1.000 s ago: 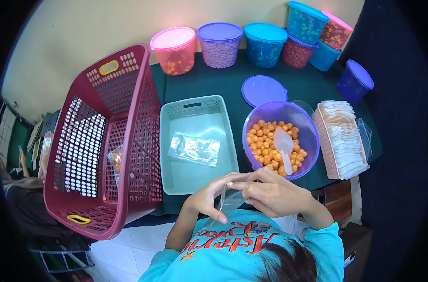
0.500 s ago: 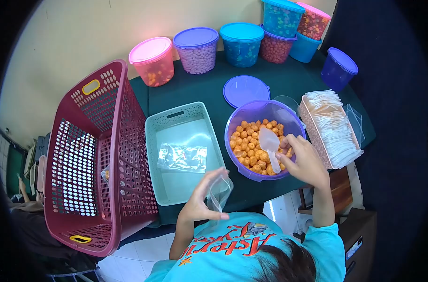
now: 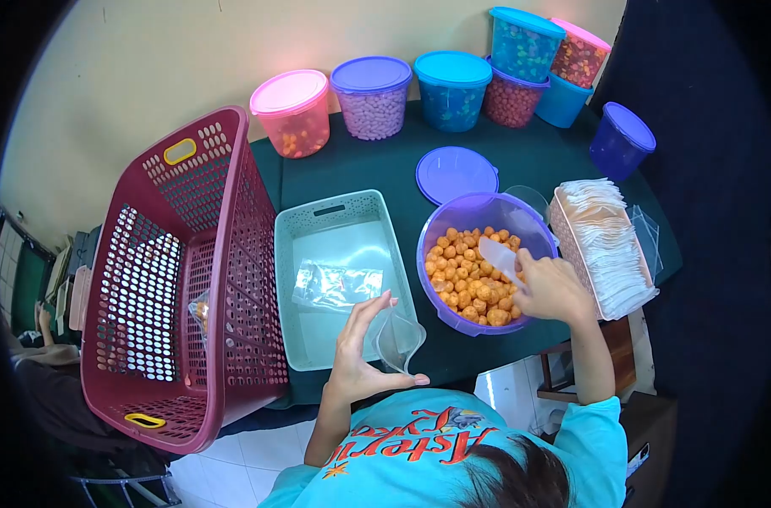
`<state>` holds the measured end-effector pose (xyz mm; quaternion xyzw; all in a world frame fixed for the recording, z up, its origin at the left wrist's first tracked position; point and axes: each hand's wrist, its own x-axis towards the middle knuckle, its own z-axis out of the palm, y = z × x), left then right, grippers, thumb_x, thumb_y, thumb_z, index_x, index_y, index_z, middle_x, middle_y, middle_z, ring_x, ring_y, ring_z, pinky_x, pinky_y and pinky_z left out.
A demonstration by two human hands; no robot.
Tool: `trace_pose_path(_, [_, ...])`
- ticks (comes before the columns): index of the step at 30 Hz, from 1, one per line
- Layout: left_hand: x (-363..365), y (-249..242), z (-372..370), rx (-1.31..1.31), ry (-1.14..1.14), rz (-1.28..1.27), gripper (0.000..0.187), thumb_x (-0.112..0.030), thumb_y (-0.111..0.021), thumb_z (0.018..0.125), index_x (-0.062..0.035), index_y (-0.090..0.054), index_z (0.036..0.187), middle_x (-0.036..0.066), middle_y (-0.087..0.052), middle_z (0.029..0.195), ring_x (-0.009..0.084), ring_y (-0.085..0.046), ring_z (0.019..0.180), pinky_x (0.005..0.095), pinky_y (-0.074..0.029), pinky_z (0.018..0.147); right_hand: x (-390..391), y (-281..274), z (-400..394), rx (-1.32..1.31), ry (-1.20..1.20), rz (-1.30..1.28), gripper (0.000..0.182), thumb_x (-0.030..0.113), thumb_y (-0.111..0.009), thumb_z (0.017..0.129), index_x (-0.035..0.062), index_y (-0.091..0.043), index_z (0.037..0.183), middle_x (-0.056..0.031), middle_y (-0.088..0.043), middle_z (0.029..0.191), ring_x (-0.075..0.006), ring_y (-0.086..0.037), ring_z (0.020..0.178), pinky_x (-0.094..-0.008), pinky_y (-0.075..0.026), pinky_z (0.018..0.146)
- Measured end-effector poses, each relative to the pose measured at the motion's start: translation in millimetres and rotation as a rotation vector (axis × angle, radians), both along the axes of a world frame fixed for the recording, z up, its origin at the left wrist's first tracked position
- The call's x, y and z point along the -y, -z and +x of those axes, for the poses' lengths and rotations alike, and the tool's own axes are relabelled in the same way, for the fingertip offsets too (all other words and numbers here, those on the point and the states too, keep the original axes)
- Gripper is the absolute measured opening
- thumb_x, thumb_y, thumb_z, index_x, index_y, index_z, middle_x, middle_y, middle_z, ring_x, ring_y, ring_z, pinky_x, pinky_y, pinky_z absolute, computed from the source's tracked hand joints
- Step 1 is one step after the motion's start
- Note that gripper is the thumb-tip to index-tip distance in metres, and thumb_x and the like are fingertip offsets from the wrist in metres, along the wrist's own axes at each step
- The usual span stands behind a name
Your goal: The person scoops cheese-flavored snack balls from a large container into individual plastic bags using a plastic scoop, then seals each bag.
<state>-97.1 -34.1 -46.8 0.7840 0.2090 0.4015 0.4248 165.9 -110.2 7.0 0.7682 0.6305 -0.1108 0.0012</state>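
Note:
My left hand [image 3: 350, 362] holds a clear plastic pouch [image 3: 399, 340] between thumb and fingers, its mouth gaping. The pouch looks unfilled. My right hand [image 3: 558, 288] grips a pale translucent scoop [image 3: 499, 257] by its handle. The scoop's blade points up and left over round orange snack balls [image 3: 463, 278]. These lie in a purple tub [image 3: 534, 218], in front of my chest. How deep the blade sits among the balls is hard to tell.
Left of the tub is a pale green tray [image 3: 296, 347] holding a flat clear packet [image 3: 336, 284]. A maroon laundry basket [image 3: 225, 339] stands farther left. At right, a pink basket [image 3: 578, 254] holds white packets [image 3: 604, 245]. Lidded tubs [image 3: 370, 110] line the back; a purple lid [image 3: 455, 173] lies behind.
My right hand has closed around the scoop's handle and tilted the scoop to the left. The pouch in my left hand has turned and its mouth gapes wider. The view has shifted slightly.

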Motion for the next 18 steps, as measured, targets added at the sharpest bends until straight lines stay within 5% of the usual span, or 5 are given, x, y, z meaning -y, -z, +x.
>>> trace_pose_path(2, [-1, -3, 3, 0.011, -0.033, 0.016, 0.09, -0.031, -0.085, 0.038, -0.001, -0.045, 0.114, 0.016, -0.051, 0.105, 0.0271, -0.051, 0.098, 0.037, -0.041, 0.084, -3, -2, 7, 0.167, 0.01, 0.067, 0.033, 0.014, -0.054, 0.065, -0.0028, -0.049, 0.094, -0.0172, -0.059, 0.063, -0.0327, -0.06, 0.061, -0.0412, -0.045, 0.061])
trace_pose_path(8, [-3, -2, 2, -0.06, -0.032, 0.121, 0.084, -0.031, -0.085, 0.037, -0.0012, -0.05, 0.108, 0.015, -0.052, 0.099, 0.0261, -0.053, 0.094, 0.0355, -0.043, 0.08, -33, 32, 10, 0.452, 0.074, -0.098, 0.028, 0.01, -0.055, 0.069, 0.0032, -0.052, 0.096, -0.0095, -0.061, 0.084, -0.0211, -0.055, 0.088, -0.0354, -0.036, 0.076])
trace_pose_path(18, [6, -2, 16, -0.152, 0.111, 0.054, 0.091, -0.038, -0.082, 0.042, -0.0016, -0.046, 0.116, 0.016, -0.045, 0.11, 0.0277, -0.046, 0.103, 0.0378, -0.038, 0.086, -57, 64, 15, 0.634, 0.063, 0.394, 0.014, 0.013, -0.051, 0.071, 0.0066, -0.056, 0.082, -0.007, -0.056, 0.08, -0.0209, -0.05, 0.086, -0.0414, -0.029, 0.09])
